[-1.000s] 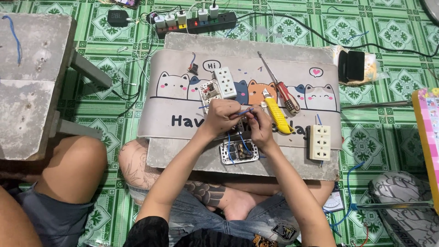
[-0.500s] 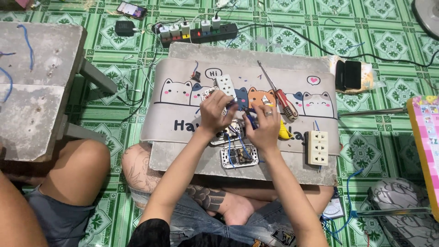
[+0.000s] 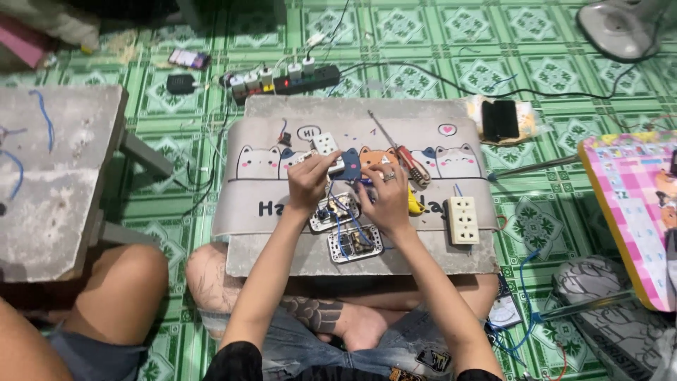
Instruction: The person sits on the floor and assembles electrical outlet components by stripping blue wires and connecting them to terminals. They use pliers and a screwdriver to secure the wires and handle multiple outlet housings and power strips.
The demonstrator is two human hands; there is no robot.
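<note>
Both of my hands work over a grey cat-print mat [image 3: 268, 204] on a concrete slab across my lap. My left hand [image 3: 309, 182] pinches a small white switch module [image 3: 336, 166]. My right hand [image 3: 389, 199], a ring on one finger, grips a blue wire [image 3: 366, 182] that runs to that module. Just below the hands lie two metal switch frames [image 3: 355, 244] joined by blue wires. A yellow-handled tool [image 3: 415, 205] lies half hidden under my right hand.
On the mat: a white socket [image 3: 326, 143], a red-handled screwdriver [image 3: 403, 154], a white double socket block [image 3: 463, 220]. A power strip [image 3: 285, 80] and phone [image 3: 501, 120] lie beyond. A concrete stool [image 3: 49, 176] and another person's knee [image 3: 123, 282] are left, a pink board [image 3: 631, 212] right.
My hands have shifted up the mat, away from the lower switch frame. The right hand now covers more of the yellow-handled tool, and the camera has tilted to show more of the floor beyond.
</note>
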